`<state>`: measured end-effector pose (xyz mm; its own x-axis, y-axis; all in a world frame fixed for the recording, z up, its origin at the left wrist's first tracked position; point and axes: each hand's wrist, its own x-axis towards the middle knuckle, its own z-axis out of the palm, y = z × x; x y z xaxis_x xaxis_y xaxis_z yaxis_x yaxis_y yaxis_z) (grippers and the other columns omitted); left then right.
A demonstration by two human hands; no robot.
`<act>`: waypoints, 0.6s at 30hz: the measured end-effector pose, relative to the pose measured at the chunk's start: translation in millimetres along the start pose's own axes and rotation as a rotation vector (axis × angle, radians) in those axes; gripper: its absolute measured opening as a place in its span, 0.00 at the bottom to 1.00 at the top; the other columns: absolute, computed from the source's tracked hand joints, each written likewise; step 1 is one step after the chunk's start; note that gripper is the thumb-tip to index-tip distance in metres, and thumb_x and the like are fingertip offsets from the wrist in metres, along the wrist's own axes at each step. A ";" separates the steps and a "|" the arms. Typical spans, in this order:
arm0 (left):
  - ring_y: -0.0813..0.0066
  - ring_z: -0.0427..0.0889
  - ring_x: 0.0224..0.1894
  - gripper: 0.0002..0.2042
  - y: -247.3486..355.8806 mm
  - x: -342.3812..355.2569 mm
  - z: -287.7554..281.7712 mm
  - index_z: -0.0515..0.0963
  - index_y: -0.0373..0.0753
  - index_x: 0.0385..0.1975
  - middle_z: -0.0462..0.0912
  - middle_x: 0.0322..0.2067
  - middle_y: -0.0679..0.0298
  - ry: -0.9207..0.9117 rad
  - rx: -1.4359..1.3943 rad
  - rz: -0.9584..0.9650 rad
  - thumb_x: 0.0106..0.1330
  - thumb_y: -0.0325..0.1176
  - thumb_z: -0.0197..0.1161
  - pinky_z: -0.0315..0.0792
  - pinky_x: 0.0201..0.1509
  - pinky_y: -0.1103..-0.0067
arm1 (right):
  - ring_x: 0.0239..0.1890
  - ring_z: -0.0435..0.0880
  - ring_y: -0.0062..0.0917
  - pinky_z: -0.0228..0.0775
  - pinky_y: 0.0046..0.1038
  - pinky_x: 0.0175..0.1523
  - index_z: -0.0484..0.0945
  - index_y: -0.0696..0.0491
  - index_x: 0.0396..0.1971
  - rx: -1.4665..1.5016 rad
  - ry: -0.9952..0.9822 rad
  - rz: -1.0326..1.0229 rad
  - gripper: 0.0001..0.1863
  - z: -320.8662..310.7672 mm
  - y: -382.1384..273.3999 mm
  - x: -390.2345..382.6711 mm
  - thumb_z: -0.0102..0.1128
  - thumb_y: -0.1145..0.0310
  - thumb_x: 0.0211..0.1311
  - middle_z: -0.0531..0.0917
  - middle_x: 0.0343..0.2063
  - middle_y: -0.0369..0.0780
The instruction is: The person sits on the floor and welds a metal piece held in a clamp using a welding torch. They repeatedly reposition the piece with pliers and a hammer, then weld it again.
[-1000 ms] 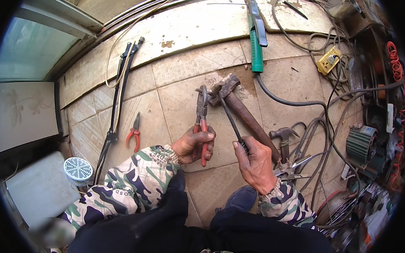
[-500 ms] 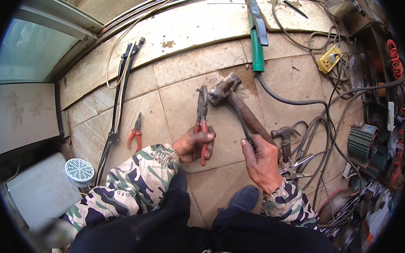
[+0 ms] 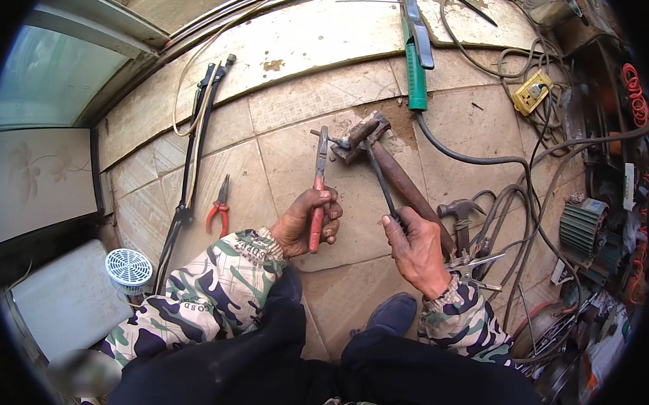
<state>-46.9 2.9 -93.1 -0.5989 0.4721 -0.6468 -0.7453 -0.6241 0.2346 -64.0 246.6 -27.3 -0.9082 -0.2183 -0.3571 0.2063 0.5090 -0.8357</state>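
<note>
My left hand (image 3: pixel 310 220) is closed round the red handles of a pair of pliers (image 3: pixel 319 176), seen edge-on. A thin metal rod (image 3: pixel 335 138) crosses at the pliers' jaws, its right end against or just beside the hammer heads. My right hand (image 3: pixel 419 250) grips the slim dark handle of a hammer (image 3: pixel 381 178). Its small head lies over the head of a larger hammer (image 3: pixel 399 181) on the floor; whether they touch I cannot tell. That larger hammer's thick brown handle runs under my right hand. Red-handled needle-nose pliers (image 3: pixel 220 210) lie left of my left hand.
A green welding electrode holder (image 3: pixel 416 79) with a black cable lies ahead. To the right are a claw hammer (image 3: pixel 462 213), a yellow socket box (image 3: pixel 530 94), a finned motor (image 3: pixel 582 225) and tangled cables. Black metal bars (image 3: pixel 190 159) and a white-lidded container (image 3: pixel 129 267) are left.
The pliers in my left hand have turned edge-on, and the rod now points toward the hammer heads. My right hand has shifted slightly left, and the hammer's head shows more sharply.
</note>
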 end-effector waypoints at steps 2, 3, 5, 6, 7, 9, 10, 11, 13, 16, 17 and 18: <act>0.76 0.73 0.23 0.15 2.0 -3.5 4.0 0.73 0.45 0.47 0.74 0.30 0.66 0.085 0.003 -0.014 0.71 0.48 0.60 0.77 0.29 0.73 | 0.15 0.71 0.34 0.64 0.37 0.25 0.76 0.62 0.27 -0.007 0.007 -0.011 0.14 -0.2 -1.5 0.2 0.64 0.67 0.70 0.72 0.15 0.50; 0.76 0.72 0.24 0.15 3.8 -5.7 0.8 0.72 0.45 0.47 0.74 0.30 0.66 0.093 -0.007 -0.027 0.72 0.49 0.59 0.75 0.29 0.74 | 0.15 0.72 0.34 0.64 0.37 0.25 0.76 0.62 0.27 -0.022 0.011 -0.024 0.15 -0.6 -3.0 0.6 0.64 0.67 0.70 0.72 0.15 0.50; 0.77 0.70 0.24 0.15 3.8 -7.6 1.4 0.70 0.46 0.48 0.73 0.30 0.67 0.165 0.063 -0.033 0.73 0.49 0.57 0.72 0.28 0.74 | 0.15 0.73 0.34 0.65 0.37 0.25 0.76 0.62 0.27 -0.018 0.008 -0.015 0.15 -0.8 -4.7 0.7 0.64 0.67 0.70 0.73 0.14 0.50; 0.77 0.69 0.24 0.15 1.5 -6.9 5.8 0.69 0.46 0.49 0.72 0.30 0.67 0.230 0.143 -0.025 0.74 0.49 0.56 0.70 0.28 0.75 | 0.16 0.73 0.34 0.65 0.37 0.25 0.76 0.62 0.27 0.001 0.001 0.007 0.15 -0.7 -5.0 0.5 0.64 0.66 0.70 0.73 0.14 0.50; 0.77 0.68 0.24 0.15 -0.5 -6.8 11.8 0.68 0.46 0.49 0.71 0.30 0.67 0.294 0.224 -0.017 0.74 0.49 0.55 0.69 0.28 0.75 | 0.16 0.73 0.34 0.65 0.37 0.25 0.76 0.62 0.27 0.019 -0.005 0.029 0.15 -0.5 -4.9 0.1 0.64 0.66 0.70 0.73 0.14 0.49; 0.80 0.68 0.25 0.15 1.5 -9.3 23.6 0.67 0.44 0.48 0.69 0.29 0.68 0.353 0.346 0.021 0.74 0.46 0.54 0.68 0.27 0.77 | 0.16 0.74 0.35 0.66 0.37 0.26 0.76 0.62 0.27 -0.012 -0.001 0.016 0.15 0.5 -1.1 0.3 0.64 0.66 0.70 0.74 0.14 0.49; 0.80 0.68 0.25 0.14 2.1 -9.0 20.9 0.66 0.43 0.48 0.68 0.28 0.69 0.362 0.422 0.032 0.73 0.45 0.55 0.68 0.27 0.77 | 0.16 0.75 0.35 0.66 0.37 0.26 0.76 0.62 0.27 -0.028 0.001 0.010 0.15 0.8 0.9 0.5 0.64 0.66 0.70 0.74 0.14 0.49; 0.81 0.68 0.25 0.13 2.9 -9.6 18.8 0.66 0.43 0.47 0.68 0.28 0.69 0.374 0.499 0.043 0.73 0.44 0.55 0.68 0.27 0.78 | 0.16 0.75 0.36 0.66 0.37 0.26 0.76 0.62 0.27 -0.026 -0.001 0.021 0.15 1.0 1.7 0.4 0.64 0.66 0.70 0.74 0.14 0.49; 0.81 0.68 0.25 0.12 5.2 -9.1 16.1 0.66 0.42 0.45 0.68 0.27 0.68 0.427 0.639 0.042 0.72 0.41 0.55 0.67 0.26 0.78 | 0.16 0.75 0.36 0.66 0.37 0.26 0.76 0.61 0.27 -0.023 -0.003 0.042 0.15 1.0 2.8 0.2 0.64 0.66 0.70 0.74 0.14 0.49; 0.81 0.69 0.25 0.09 11.1 -11.7 24.3 0.67 0.41 0.41 0.69 0.26 0.68 0.487 0.851 0.026 0.70 0.38 0.56 0.67 0.26 0.79 | 0.17 0.75 0.38 0.66 0.37 0.26 0.76 0.61 0.28 -0.015 -0.007 0.037 0.14 1.4 3.1 -0.6 0.65 0.67 0.69 0.75 0.16 0.49; 0.81 0.70 0.26 0.08 11.4 -12.4 26.7 0.68 0.41 0.39 0.70 0.26 0.67 0.503 0.919 0.019 0.69 0.37 0.56 0.67 0.26 0.79 | 0.17 0.76 0.38 0.66 0.37 0.26 0.76 0.61 0.29 -0.028 0.021 -0.023 0.13 1.6 1.4 -1.5 0.65 0.68 0.69 0.75 0.16 0.49; 0.79 0.71 0.26 0.08 9.7 -10.6 25.2 0.68 0.41 0.38 0.70 0.26 0.66 0.523 0.942 0.041 0.69 0.37 0.56 0.68 0.27 0.77 | 0.18 0.76 0.38 0.67 0.36 0.26 0.76 0.61 0.29 -0.042 0.050 -0.082 0.13 1.2 -2.6 -2.9 0.65 0.68 0.69 0.75 0.17 0.49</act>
<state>-55.1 7.5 -65.6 -0.5959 -0.0025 -0.8030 -0.7867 0.2025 0.5832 -61.4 244.9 -24.6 -0.9385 -0.2198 -0.2662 0.1160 0.5255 -0.8428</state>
